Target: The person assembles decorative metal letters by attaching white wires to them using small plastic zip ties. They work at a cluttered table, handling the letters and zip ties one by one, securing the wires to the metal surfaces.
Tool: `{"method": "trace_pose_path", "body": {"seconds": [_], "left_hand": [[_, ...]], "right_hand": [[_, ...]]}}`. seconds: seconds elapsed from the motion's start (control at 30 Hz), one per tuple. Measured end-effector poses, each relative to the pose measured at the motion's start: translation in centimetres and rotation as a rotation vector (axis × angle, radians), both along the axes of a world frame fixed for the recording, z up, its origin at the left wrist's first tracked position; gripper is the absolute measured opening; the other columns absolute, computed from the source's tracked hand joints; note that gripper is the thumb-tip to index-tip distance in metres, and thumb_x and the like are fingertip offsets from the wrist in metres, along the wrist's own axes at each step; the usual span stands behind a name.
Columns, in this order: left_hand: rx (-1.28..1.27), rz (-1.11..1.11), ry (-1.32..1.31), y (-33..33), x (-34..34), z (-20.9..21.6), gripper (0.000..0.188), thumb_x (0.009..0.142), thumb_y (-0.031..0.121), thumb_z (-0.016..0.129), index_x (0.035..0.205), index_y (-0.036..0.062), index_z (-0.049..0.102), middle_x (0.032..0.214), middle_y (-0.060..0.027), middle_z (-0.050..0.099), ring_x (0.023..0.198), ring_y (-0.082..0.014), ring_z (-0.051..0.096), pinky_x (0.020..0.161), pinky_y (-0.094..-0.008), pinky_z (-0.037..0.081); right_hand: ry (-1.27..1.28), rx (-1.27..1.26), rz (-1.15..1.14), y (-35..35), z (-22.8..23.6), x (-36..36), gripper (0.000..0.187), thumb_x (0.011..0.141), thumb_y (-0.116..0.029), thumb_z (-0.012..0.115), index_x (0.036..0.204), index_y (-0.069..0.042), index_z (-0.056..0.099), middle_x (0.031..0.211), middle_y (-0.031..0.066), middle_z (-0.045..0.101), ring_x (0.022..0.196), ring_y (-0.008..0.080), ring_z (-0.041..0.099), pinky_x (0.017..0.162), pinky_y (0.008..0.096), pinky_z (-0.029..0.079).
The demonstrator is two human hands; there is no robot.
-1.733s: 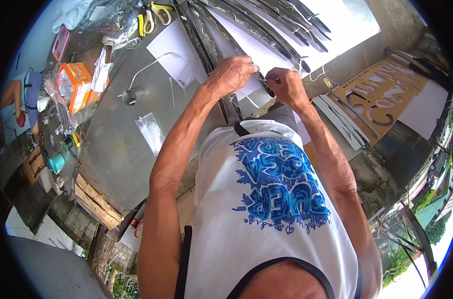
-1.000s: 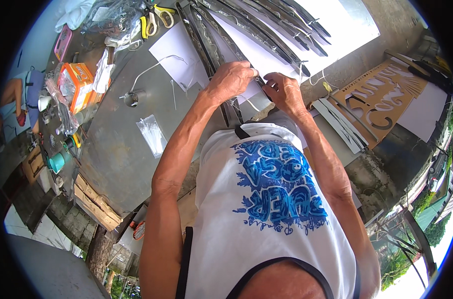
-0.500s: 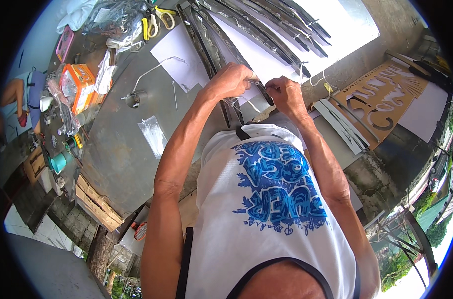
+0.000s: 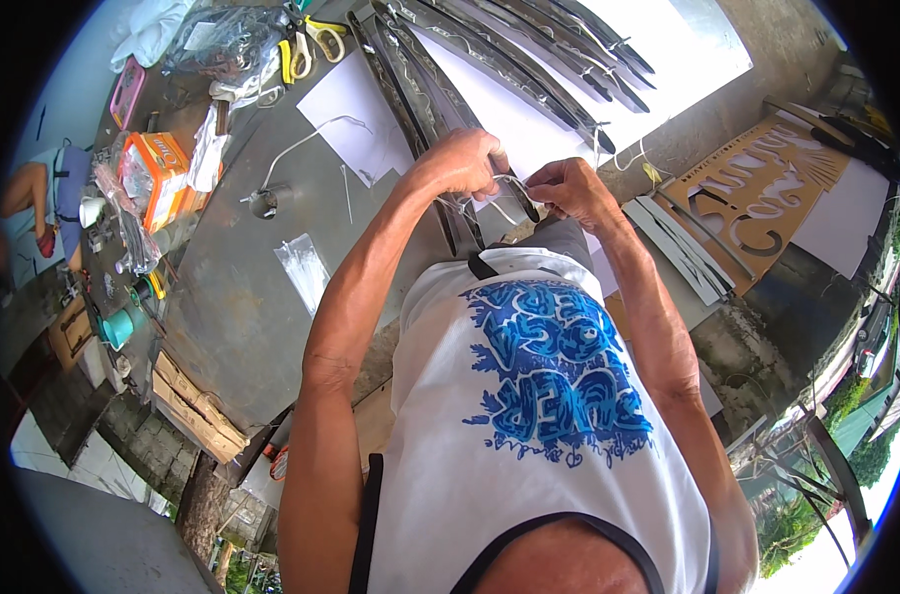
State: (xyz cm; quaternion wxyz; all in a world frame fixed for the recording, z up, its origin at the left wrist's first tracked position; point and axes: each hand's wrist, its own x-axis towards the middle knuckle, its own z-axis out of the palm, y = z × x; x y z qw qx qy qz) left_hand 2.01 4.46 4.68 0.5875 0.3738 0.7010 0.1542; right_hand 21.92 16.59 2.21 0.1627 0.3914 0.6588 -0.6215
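The left hand (image 4: 462, 163), fingers bent, is resting over a dark strip (image 4: 448, 89); what its fingertips are gripping is hard to tell. Thumb and forefinger together, the right hand (image 4: 581, 190) is pinching a thin white tie (image 4: 510, 179), which is spanning the gap between the hands, above the strip's near end. Beyond them, more dark strips (image 4: 534, 87) are lying over white paper (image 4: 343, 124).

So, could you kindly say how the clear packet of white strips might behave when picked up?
The packet looks thin and flat, so probably light. Its shiny film may be slippery, while the slim strips inside, lying lengthwise, might stiffen it slightly.
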Motion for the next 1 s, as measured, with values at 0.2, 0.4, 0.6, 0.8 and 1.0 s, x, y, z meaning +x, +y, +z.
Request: {"method": "trace_pose_path", "body": {"seconds": [0.2, 0.4, 0.6, 0.8, 1.0], "left_hand": [[0.036, -0.019, 0.104, 0.2, 0.5, 0.2, 0.037, 0.08, -0.001, 0.08, 0.114, -0.0071, 0.069, 0.087, -0.0196, 0.078, 0.075, -0.0221, 0.076, 0.065, -0.0327, 0.061], [-0.04, 0.183, -0.134, -0.1, 0.6, 0.5, 0.039, 0.082, -0.003, 0.08, 0.116, -0.012, 0.064, 0.089, -0.0217, 0.075, 0.076, -0.0243, 0.076, 0.065, -0.0313, 0.063], [-0.014, 0.327, -0.296, -0.8, 0.3, -0.9, 0.04, 0.084, 0.001, 0.081, 0.117, -0.0118, 0.063, 0.089, -0.0215, 0.073, 0.076, -0.0243, 0.076, 0.064, -0.0305, 0.064], [-0.058, 0.418, -0.34, -0.9, 0.6, -0.7, 0.041, 0.084, 0.003, 0.082, 0.119, -0.0091, 0.064, 0.091, -0.0213, 0.074, 0.078, -0.0245, 0.076, 0.065, -0.0326, 0.064], [-0.06, 0.475, -0.366, -1.3, 1.2, -0.7, 0.042, 0.085, 0.003, 0.082, 0.121, -0.007, 0.064, 0.094, -0.0202, 0.075, 0.081, -0.0247, 0.076, 0.066, -0.0331, 0.065]], "right_hand": [[0.007, -0.057, -0.034, -0.1, -0.2, 0.1, 0.021, 0.081, -0.008, 0.08, 0.098, 0.003, 0.079, 0.069, 0.0035, 0.067, 0.055, 0.0076, 0.054, 0.047, 0.0234, 0.04], [-0.008, -0.297, -0.126, -0.5, -0.2, 0.1, 0.02, 0.082, -0.007, 0.083, 0.098, 0.004, 0.077, 0.073, 0.0062, 0.071, 0.057, 0.0095, 0.061, 0.046, 0.0225, 0.044], [0.016, -0.58, -0.262, -0.6, -0.5, 0.3, 0.019, 0.085, -0.002, 0.082, 0.1, 0.007, 0.075, 0.081, 0.0124, 0.075, 0.061, 0.0133, 0.067, 0.044, 0.0229, 0.047], [0.046, -0.756, -0.327, -0.5, -1.2, 0.4, 0.018, 0.089, 0.0, 0.077, 0.104, 0.008, 0.073, 0.089, 0.0174, 0.076, 0.063, 0.016, 0.07, 0.043, 0.0237, 0.047], [0.002, -0.751, -0.339, -0.7, -0.6, 0.1, 0.021, 0.09, -0.001, 0.075, 0.108, 0.008, 0.072, 0.09, 0.0175, 0.076, 0.063, 0.016, 0.071, 0.043, 0.0224, 0.045]]}}
